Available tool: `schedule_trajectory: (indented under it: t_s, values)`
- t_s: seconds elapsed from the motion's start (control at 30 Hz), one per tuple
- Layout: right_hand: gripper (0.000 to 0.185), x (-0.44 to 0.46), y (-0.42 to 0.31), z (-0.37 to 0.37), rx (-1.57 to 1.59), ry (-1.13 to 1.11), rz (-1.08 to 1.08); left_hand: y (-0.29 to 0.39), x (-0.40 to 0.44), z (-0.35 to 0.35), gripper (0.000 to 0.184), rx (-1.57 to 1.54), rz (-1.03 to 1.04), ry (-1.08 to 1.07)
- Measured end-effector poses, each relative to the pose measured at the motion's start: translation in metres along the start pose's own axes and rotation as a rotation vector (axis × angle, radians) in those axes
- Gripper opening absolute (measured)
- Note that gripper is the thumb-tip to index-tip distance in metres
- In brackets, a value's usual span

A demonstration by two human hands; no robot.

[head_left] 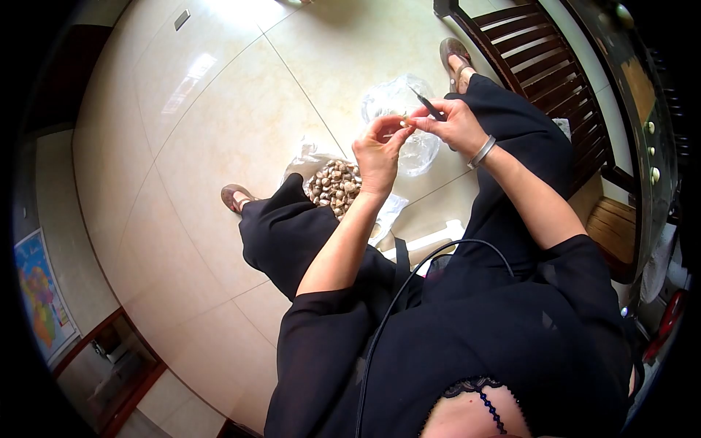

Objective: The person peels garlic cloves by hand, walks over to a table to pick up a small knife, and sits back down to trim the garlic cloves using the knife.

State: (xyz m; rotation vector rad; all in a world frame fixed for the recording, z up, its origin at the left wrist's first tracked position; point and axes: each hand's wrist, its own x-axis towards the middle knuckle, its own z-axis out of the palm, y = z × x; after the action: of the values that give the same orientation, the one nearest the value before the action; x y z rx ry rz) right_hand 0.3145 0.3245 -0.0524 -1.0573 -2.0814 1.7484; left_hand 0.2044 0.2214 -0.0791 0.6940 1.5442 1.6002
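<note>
Both hands meet above a clear plastic bag [418,155] on the floor. Between the fingertips of my left hand [380,153] is a small pale piece, too small to make out. My right hand [454,125], with a silver bracelet at its wrist, holds a thin dark pointed tool [428,106], its tip pointing up and left, while its fingertips touch the same small piece. Below and left of my left hand, many brown and cream snail-like shells [334,186] lie in an open white plastic bag [310,155] between my legs.
Tiled floor [212,168] spreads ahead and left. A dark slatted wooden chair [544,58] stands at the right, beside a dark table edge [621,109]. A black cable [398,292] runs over my lap. A colourful map [40,292] is at the far left.
</note>
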Motion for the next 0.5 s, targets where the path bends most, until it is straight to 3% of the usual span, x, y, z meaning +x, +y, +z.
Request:
schedule_trajectory:
  t_s: [0.07,0.5]
  values:
    - [0.018,0.0024,0.0105,0.0012,-0.002,0.009,-0.147,0.0013,0.0002,-0.0004,0.014,0.049,0.013,0.009]
    - [0.016,0.0001,0.0045,0.0018,-0.185,-0.022,-0.292,0.0057,0.0009,-0.0041,0.011,0.363,0.146,0.007]
